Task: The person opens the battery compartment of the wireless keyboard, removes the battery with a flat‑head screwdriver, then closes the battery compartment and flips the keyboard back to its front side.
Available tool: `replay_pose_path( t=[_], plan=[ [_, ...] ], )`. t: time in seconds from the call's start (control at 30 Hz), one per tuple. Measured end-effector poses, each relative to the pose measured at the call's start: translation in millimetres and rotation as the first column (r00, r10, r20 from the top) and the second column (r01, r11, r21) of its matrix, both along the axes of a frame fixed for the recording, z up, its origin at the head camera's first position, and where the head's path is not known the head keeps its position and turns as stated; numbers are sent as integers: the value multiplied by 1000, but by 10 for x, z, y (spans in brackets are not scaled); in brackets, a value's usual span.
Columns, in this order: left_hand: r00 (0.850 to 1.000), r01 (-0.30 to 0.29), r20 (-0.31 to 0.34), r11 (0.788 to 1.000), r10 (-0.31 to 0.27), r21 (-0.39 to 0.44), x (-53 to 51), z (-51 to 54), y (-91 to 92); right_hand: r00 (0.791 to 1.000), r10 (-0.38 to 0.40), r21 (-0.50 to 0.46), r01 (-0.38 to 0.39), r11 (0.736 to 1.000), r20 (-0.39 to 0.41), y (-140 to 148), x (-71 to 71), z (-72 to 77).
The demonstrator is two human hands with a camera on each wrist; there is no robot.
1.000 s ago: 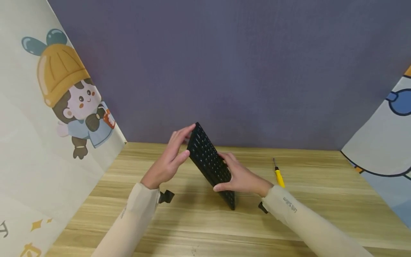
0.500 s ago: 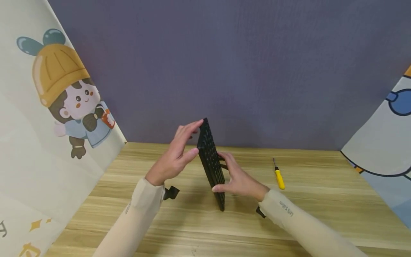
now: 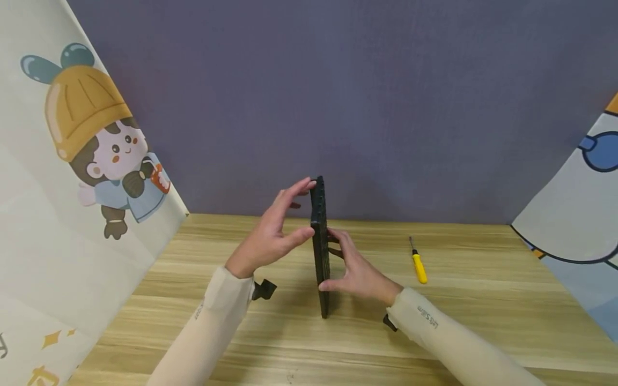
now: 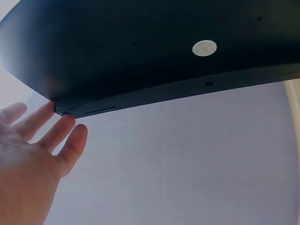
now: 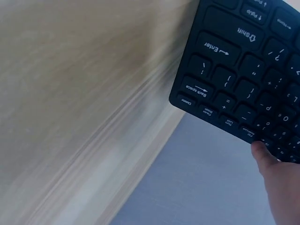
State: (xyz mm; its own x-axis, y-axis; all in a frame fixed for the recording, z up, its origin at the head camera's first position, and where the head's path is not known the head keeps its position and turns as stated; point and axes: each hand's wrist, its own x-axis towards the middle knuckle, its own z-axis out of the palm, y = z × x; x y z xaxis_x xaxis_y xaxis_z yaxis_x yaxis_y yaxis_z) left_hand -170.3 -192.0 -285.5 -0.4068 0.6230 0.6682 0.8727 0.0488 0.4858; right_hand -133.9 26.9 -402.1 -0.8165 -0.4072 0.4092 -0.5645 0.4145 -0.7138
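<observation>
One broad grey-purple panel (image 3: pixel 309 107) rises behind the pale wooden desk (image 3: pixel 232 343). Over the desk's middle a black keyboard (image 3: pixel 321 257) is held on edge, keys facing right, underside facing left; whether its lower end touches the wood, I can't tell. The left hand (image 3: pixel 270 236) spans the upper end, fingers spread wide, thumb on the near corner and fingertips at the far one. The right hand (image 3: pixel 354 273) grips lower down, half-curled, thumb against the near long edge. Off to the right lies a yellow-handled screwdriver (image 3: pixel 419 267). A pale oval sticker (image 4: pixel 205 48) marks the keyboard's underside.
</observation>
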Motion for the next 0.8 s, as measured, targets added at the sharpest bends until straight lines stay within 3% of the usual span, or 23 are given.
replay_pose_path(
  t=[0.13,0.27,0.8],
  plan=[
    [997,65,45,997,-67,32,107,77,26,1000,14,-23,-14,1000,10,3,-6,-23],
    [994,67,81,997,-70,32,175,123,33,1000,13,-3,-13,1000,10,4,9,-16],
    [991,75,115,997,-73,-15,140,7,19,1000,-8,51,8,999,5,22,32,-8]
  ],
)
